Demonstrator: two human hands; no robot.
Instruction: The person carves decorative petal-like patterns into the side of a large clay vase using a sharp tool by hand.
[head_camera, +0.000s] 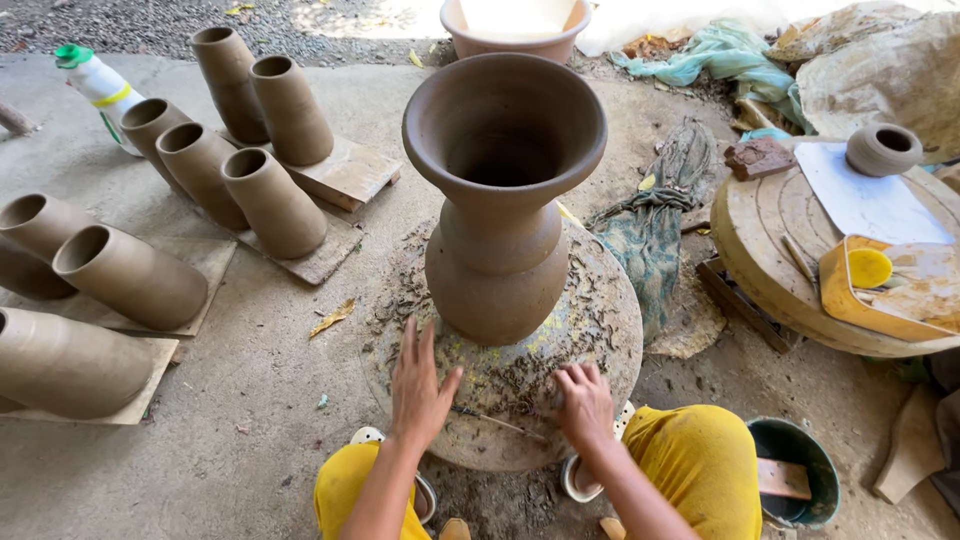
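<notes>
Your left hand (418, 385) lies flat, fingers spread, gripping nothing, on the round clay-flecked turntable (600, 330). Your right hand (583, 400) rests there, fingers curled; grip unclear. The tall brown flared-rim clay vase (500, 200) stands upright at centre, just beyond both.

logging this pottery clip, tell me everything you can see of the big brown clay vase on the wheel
The big brown clay vase stands upright at the centre of a round stone-like wheel strewn with clay trimmings. It has a wide flared mouth, a narrow neck, a stepped shoulder and a rounded belly tapering to its base. The surface looks matte, smooth and unglazed. Neither the left hand nor the right hand touches it; both rest on the wheel.
</notes>
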